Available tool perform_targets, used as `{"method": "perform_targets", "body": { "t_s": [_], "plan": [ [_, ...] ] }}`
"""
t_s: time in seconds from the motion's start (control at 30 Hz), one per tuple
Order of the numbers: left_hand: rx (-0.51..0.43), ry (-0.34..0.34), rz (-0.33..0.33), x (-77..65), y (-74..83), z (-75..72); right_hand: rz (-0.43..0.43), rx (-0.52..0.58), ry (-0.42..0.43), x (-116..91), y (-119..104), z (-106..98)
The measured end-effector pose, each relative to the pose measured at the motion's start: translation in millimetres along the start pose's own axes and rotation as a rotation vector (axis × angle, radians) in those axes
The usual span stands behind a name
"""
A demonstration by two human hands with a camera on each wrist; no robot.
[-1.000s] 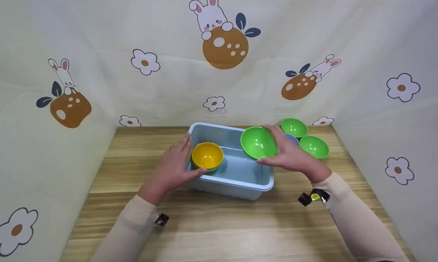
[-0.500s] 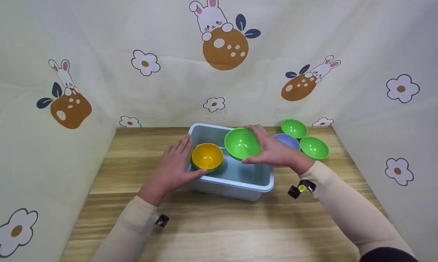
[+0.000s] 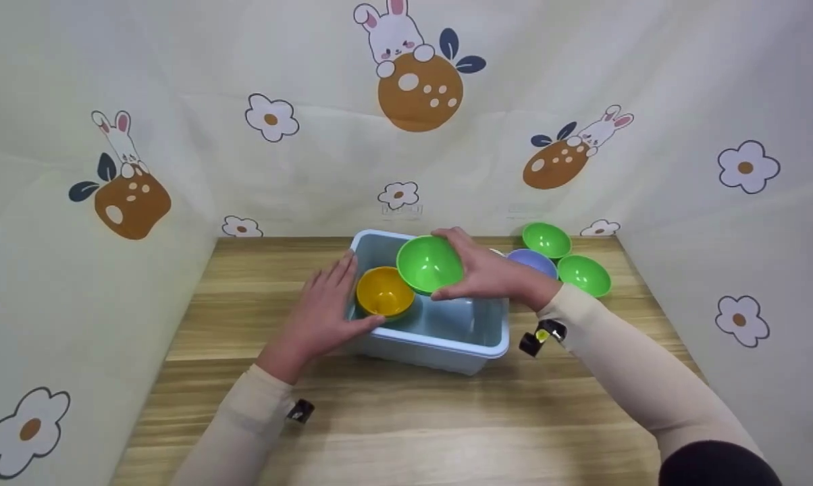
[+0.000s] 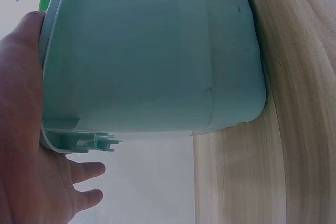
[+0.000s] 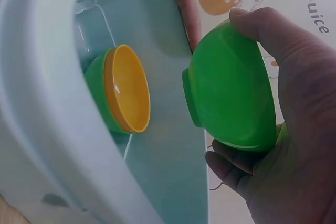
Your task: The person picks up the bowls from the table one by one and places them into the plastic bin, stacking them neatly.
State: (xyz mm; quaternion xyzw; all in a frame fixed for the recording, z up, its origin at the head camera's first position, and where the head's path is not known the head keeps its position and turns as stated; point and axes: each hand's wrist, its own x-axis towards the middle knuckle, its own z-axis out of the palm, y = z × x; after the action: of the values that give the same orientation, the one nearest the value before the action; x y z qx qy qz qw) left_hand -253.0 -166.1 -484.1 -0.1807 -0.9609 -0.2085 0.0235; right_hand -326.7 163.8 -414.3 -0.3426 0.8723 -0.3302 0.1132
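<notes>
My right hand (image 3: 487,270) grips a green bowl (image 3: 428,263) by its side, thumb and fingers spread along the rim, above a light blue plastic bin (image 3: 440,342). Inside the bin at the left sits a yellow bowl (image 3: 383,291), nested in another green bowl (image 5: 96,80) that shows under it in the right wrist view. The held bowl overlaps the yellow one's right edge in the head view; in the right wrist view a gap shows between them. My left hand (image 3: 322,307) rests over the bin's left corner with fingers straight and the thumb along the front rim.
Right of the bin, a purple bowl (image 3: 533,261) and two green bowls, one behind (image 3: 546,239) and one at the right (image 3: 584,275), stand close together on the wooden table (image 3: 406,425). A printed cloth (image 3: 312,169) walls the back and both sides.
My right hand has carried the green bowl leftward over the bin, from its right side to close by the yellow bowl. The purple bowl has come into fuller view. My left hand stays put.
</notes>
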Motion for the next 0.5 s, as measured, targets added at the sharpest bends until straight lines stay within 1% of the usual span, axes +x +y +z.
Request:
{"method": "perform_targets", "body": {
  "t_s": [0.23, 0.5],
  "plan": [
    [0.001, 0.006, 0.005, 0.1, -1.7, 0.9, -0.017, 0.036, -0.044, 15.8, -2.7, 0.8],
    [-0.01, 0.017, 0.008, 0.6, -2.5, 2.5, -0.01, 0.118, -0.088, 33.8, -5.3, 4.4]
  ]
}}
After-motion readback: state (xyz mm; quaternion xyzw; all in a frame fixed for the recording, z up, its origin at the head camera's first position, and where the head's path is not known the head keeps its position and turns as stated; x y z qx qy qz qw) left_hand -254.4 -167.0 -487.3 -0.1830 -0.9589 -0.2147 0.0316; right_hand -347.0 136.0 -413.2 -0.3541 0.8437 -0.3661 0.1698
